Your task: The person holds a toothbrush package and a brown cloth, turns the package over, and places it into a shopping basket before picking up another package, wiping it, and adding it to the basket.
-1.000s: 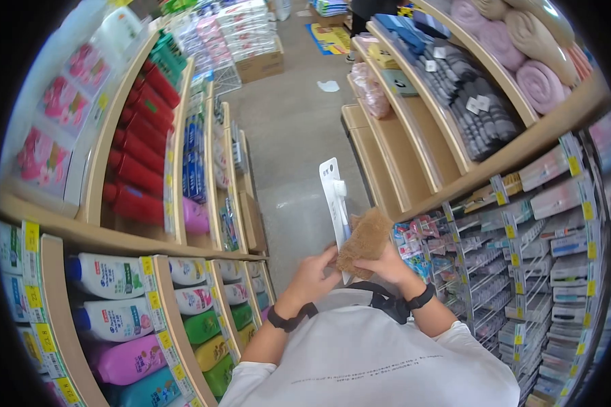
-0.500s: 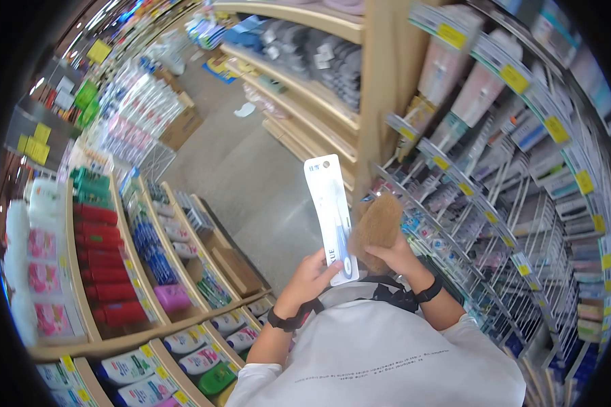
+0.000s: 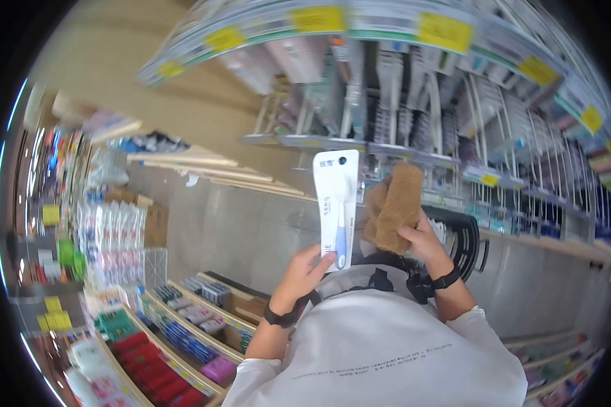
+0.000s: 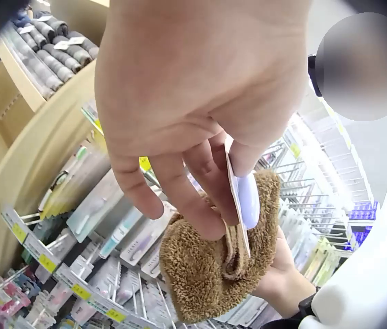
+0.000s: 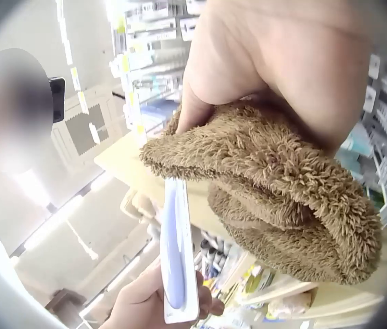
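In the head view my left hand (image 3: 301,275) pinches the lower end of a packaged toothbrush (image 3: 332,183), with its white card upright and the blue handle showing through the clear front. The left wrist view shows the toothbrush pack (image 4: 240,205) edge-on between thumb and fingers. My right hand (image 3: 426,243) grips a folded, fluffy brown cloth (image 3: 403,197) to the right of the pack. Seen from the right wrist, the brown cloth (image 5: 276,164) hangs in thick folds below that hand, and its hidden fingers lie behind the pile.
Wire racks of hanging toothbrush packs (image 3: 394,88) with yellow price tags stretch ahead and to the right. A black basket (image 3: 470,237) is beside my right hand. Red bottles (image 3: 149,366) line the shelf at lower left. Grey floor (image 3: 214,224) lies between the shelves.
The view has swung right, from the aisle to the toothbrush racks. The pack turned from edge-on to face-on, and the cloth has moved apart from it to the right.
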`<state>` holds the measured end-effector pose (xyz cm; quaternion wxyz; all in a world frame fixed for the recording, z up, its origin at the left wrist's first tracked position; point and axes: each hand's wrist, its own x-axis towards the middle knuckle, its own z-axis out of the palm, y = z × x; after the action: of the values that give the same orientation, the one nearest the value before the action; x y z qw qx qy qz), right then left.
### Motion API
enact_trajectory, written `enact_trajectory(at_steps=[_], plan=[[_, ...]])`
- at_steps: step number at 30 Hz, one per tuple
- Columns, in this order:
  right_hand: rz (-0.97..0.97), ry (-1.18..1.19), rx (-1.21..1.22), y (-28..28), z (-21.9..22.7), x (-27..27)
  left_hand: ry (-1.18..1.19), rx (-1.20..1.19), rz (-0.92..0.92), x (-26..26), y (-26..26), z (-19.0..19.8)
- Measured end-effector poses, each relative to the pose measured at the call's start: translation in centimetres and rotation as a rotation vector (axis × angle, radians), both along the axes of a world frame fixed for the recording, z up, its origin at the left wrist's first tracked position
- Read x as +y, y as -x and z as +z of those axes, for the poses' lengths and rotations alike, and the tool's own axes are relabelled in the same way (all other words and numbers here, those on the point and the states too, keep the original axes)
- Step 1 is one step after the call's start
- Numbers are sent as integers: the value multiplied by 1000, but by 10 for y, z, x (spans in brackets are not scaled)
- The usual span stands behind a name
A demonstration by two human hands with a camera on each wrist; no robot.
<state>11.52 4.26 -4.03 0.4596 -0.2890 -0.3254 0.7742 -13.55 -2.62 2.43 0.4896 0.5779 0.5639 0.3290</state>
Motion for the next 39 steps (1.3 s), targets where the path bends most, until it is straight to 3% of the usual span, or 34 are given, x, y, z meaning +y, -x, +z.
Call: enact_trajectory(at_steps=[4, 7, 14, 21, 25, 30, 37, 39], plan=[[-209, -2, -11, -37, -5, -25, 8, 70, -130, 18, -3, -2], [-258, -13, -69, -64, 0, -35, 19, 73, -99, 20, -3, -14], [-452, -7, -169, -75, 7, -65, 73, 94, -219, 27, 3, -23], [-651, 62, -215, -57, 8, -108, 110, 39, -262, 8, 40, -43], [-592, 77, -303, -35, 19, -126, 88, 17, -236, -16, 76, -51], [-680, 67, -359, -3, 28, -157, 53, -11, -190, -48, 122, -58], [-660, -114, -488, 19, 46, -188, 22, -69, -178, -59, 143, -62], [-724, -53, -444, 28, 43, -191, -62, -94, -190, -56, 138, -61]])
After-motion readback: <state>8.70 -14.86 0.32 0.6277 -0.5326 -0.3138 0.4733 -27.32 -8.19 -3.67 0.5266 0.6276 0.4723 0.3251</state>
